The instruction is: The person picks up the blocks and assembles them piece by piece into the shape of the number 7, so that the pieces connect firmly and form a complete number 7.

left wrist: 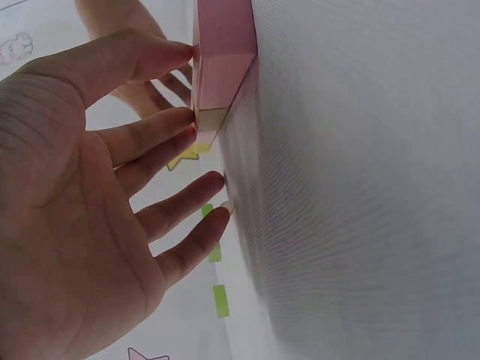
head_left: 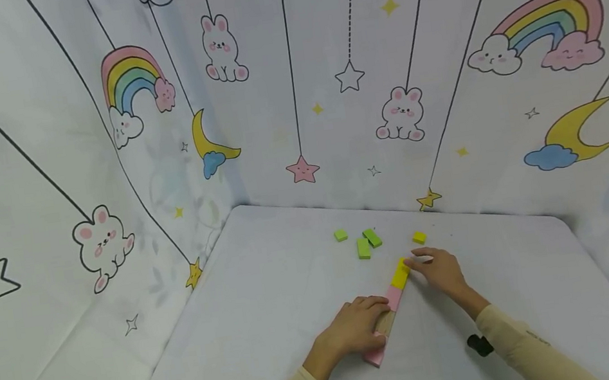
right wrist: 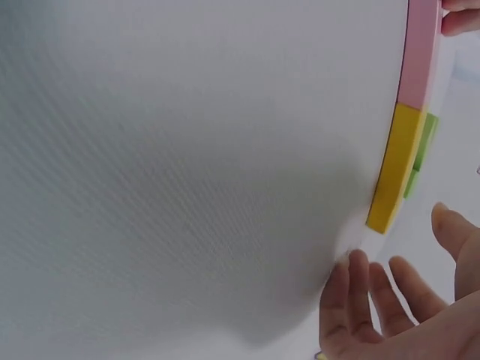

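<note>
A straight row of small blocks lies slantwise on the white table: a pink block at the near end, a bare-wood block, another pink block and a yellow block at the far end. My left hand reaches over from the left, its thumb and fingertips touching the row around the wood and pink blocks. At the far end is my right hand, fingers spread and loosely bent beside the yellow block; the right wrist view shows a gap between them.
Beyond the row lie a loose yellow block and three green blocks: a short one and two longer ones close together. Cloth walls printed with rabbits, stars and rainbows rise behind the table and to its sides.
</note>
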Demonstrator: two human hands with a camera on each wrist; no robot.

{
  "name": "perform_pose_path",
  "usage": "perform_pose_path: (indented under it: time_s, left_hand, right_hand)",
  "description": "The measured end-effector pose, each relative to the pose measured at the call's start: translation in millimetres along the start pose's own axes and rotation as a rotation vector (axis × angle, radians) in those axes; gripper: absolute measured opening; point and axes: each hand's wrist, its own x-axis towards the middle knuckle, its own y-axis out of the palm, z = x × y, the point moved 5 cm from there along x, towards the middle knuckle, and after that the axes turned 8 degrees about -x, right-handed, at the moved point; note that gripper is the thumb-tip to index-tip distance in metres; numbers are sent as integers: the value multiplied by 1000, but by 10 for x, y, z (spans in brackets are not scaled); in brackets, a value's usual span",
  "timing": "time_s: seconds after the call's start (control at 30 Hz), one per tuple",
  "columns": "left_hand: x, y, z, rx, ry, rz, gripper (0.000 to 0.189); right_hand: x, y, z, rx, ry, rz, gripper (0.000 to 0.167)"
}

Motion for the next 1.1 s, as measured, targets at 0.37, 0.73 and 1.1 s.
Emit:
perform_pose_path:
  time_s: [0.37, 0.73, 1.1]
  left_hand:
    - [3, 31, 45, 4, 1, -2, 59]
    - [-8, 18, 38, -2, 6, 3, 60]
    - [-8, 24, 36, -10, 13, -4, 60]
  right_hand:
    - [198, -130, -148, 18, 59, -127, 53]
    - [349, -157, -187, -29, 118, -106, 55]
    - [517, -131, -221, -57, 64, -152, 52]
